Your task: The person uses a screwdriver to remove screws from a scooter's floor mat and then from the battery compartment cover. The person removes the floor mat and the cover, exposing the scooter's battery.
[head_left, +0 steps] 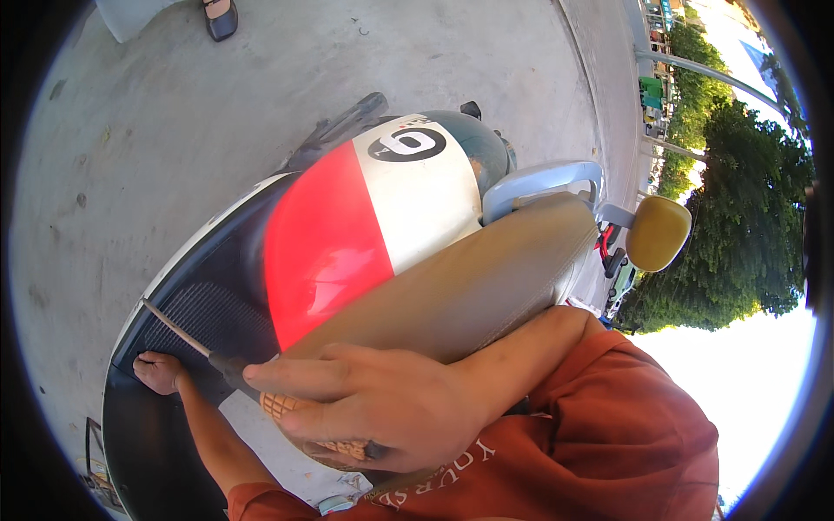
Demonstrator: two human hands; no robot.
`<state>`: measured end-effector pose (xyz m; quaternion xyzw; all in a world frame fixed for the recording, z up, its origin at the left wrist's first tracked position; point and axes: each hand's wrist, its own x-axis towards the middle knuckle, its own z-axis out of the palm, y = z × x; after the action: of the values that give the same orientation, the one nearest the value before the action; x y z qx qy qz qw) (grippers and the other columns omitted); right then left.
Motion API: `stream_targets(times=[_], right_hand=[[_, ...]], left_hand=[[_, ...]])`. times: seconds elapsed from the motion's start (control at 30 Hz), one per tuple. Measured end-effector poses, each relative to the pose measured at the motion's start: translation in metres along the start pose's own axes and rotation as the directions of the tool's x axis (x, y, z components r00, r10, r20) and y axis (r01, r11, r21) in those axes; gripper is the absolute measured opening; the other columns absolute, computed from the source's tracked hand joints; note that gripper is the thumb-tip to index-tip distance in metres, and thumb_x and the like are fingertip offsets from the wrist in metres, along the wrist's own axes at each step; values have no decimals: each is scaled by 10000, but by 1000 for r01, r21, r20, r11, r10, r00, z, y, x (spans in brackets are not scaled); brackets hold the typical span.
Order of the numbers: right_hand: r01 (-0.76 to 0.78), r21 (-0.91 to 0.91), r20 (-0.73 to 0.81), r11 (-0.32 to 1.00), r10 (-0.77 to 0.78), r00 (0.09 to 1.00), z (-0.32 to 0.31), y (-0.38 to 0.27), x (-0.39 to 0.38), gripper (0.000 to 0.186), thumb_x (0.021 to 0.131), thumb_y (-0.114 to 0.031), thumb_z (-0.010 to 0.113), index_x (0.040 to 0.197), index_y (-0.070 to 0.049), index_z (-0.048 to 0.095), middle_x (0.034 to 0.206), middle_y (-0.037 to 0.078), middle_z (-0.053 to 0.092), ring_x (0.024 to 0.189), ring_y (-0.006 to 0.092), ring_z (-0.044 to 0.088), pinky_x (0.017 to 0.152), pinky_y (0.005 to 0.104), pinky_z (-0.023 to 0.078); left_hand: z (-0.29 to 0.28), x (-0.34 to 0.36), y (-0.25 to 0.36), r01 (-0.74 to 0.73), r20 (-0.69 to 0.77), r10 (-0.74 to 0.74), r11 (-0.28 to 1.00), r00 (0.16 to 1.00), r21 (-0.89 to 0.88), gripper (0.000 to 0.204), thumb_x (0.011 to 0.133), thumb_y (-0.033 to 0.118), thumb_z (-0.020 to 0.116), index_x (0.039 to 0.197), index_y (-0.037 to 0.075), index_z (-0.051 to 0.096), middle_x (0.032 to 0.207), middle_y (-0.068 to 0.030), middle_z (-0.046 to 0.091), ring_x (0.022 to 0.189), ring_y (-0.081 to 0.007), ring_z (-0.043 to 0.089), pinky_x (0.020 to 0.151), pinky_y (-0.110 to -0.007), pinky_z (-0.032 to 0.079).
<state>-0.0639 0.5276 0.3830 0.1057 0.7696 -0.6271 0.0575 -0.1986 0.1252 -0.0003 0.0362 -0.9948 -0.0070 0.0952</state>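
Observation:
My right hand, large and close in the lower middle, wraps round a screwdriver with a ridged orange-brown handle. Its long thin shaft points up and left over the black footboard of a scooter, the tip near the footboard's pale outer edge. Farther left, my left hand rests on that footboard with its fingers curled in; what is under or in them is hidden. Beside the hands rises the scooter's red and white side panel, below a brown padded seat.
A pale blue grab rail and a tan backrest pad stand behind the seat. Grey concrete ground surrounds the scooter. A person's dark shoe shows at the top left. Trees lie beyond on the right.

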Motion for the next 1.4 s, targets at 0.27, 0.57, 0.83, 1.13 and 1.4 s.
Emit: stream_targets(times=[0.27,0.57,0.83,1.13,1.4], right_hand=[[120,17,-250,993,-112,962,8,3,4,419,832,6,737,1220,-1,581,1370,337,544,899,411,693,786,424,568],[126,-40,-154,991,-131,979,13,9,7,507,814,24,746,1275,26,533,1380,303,541,972,382,684,777,399,573],[-46,-214,-271,976,-14,962,-6,5,28,444,866,-76,750,1235,-24,509,1331,229,580,1026,378,670,830,417,555],[-51,-184,54,982,62,997,44,13,76,361,843,-83,735,1119,-19,510,1036,182,633,938,381,657,786,441,538],[-31,-294,277,955,116,954,133,47,117,332,739,-38,686,990,59,492,758,216,655,768,419,663,689,486,533]], left_hand=[[1,-3,-10,-66,10,66,998,998,7,254,986,280,510,960,49,613,881,-172,629,807,-395,624,671,-513,495],[-11,2,-5,-62,125,57,997,990,41,244,995,267,507,914,41,558,881,-170,600,824,-388,615,684,-501,496],[-35,15,11,-62,348,67,998,935,-26,289,1047,268,445,958,8,534,943,-220,606,853,-434,613,709,-524,499],[15,-2,-41,904,827,-379,279,415,-325,554,904,565,713,719,58,585,573,15,452,428,-96,387,401,-263,306],[-50,22,2,962,933,-247,147,262,-231,427,878,380,808,685,113,536,573,35,380,446,-94,361,419,-273,304]])
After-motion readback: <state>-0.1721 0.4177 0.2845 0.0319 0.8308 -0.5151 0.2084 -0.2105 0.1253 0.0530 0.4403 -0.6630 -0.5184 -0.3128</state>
